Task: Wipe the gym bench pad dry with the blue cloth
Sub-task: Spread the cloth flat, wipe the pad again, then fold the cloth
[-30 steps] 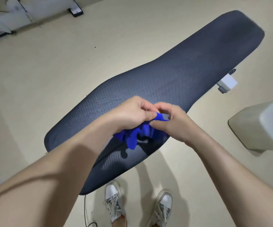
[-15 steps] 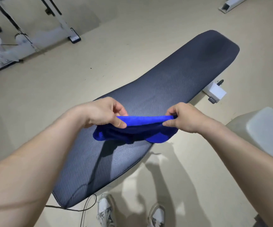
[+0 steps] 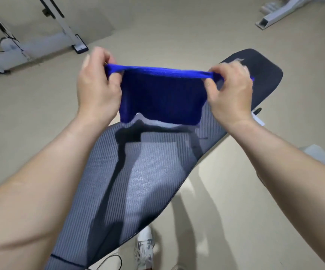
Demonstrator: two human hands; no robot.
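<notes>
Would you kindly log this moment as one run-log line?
stage: cloth spread, wiping not begun | left hand: grips cloth corner | right hand: grips other corner | cloth: held above bench pad

Vivid royal-blue cloth [image 3: 160, 98], dark navy-grey bench pad [image 3: 138, 184] with fine ribbed weave pattern, pale beige floor [image 3: 31, 114], white shoe [image 3: 145, 248] with grey markings, white-grey metal frame [image 3: 31, 49]

white frame [image 3: 31, 47], shoe [image 3: 145, 248] (beige floor [image 3: 21, 114])
</notes>
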